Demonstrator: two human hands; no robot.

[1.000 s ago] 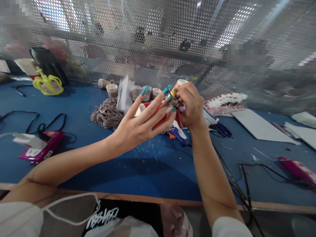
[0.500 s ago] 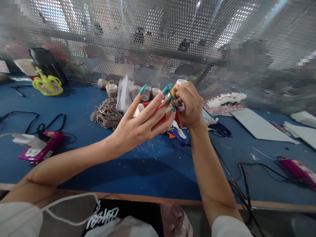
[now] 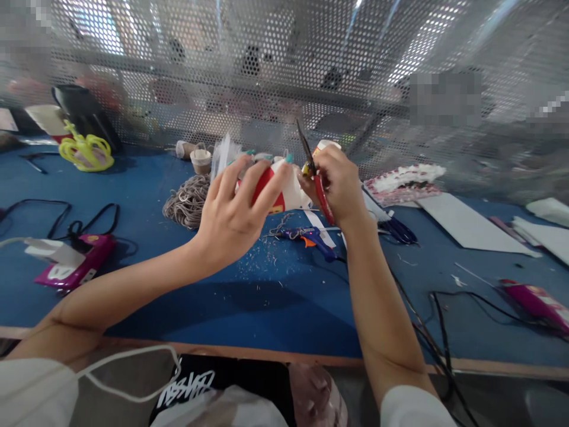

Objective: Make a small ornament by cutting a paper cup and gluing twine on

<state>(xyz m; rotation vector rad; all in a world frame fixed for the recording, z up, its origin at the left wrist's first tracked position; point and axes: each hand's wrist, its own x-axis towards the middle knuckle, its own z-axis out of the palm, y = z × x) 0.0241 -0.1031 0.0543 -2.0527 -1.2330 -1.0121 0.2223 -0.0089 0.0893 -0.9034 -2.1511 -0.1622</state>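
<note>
My left hand (image 3: 242, 204) has its fingers curved over a white cup (image 3: 294, 191) with a red band, which lies on its side above the blue table. Red-handled scissors (image 3: 323, 198) are in my right hand (image 3: 340, 184), their dark blades pointing up. Just beyond that hand stands a white and yellow container (image 3: 328, 144), partly hidden. Below the cup a blue glue gun (image 3: 315, 238) with an orange trigger lies on the table. Left of my left hand sits a bundle of grey cord (image 3: 189, 201), beside clear plastic bags (image 3: 226, 148).
A yellow crown-shaped item (image 3: 86, 153) stands at the back left. Magenta power strips lie at the left (image 3: 84, 261) and right (image 3: 536, 305), with black cables. White boards (image 3: 478, 225) are at the right. A perforated metal screen (image 3: 267, 71) rises behind the table (image 3: 267, 320).
My left hand has drawn back left and its fingers have curled over the cup. The scissors now point upward, apart from the left fingers. More of the glue gun shows.
</note>
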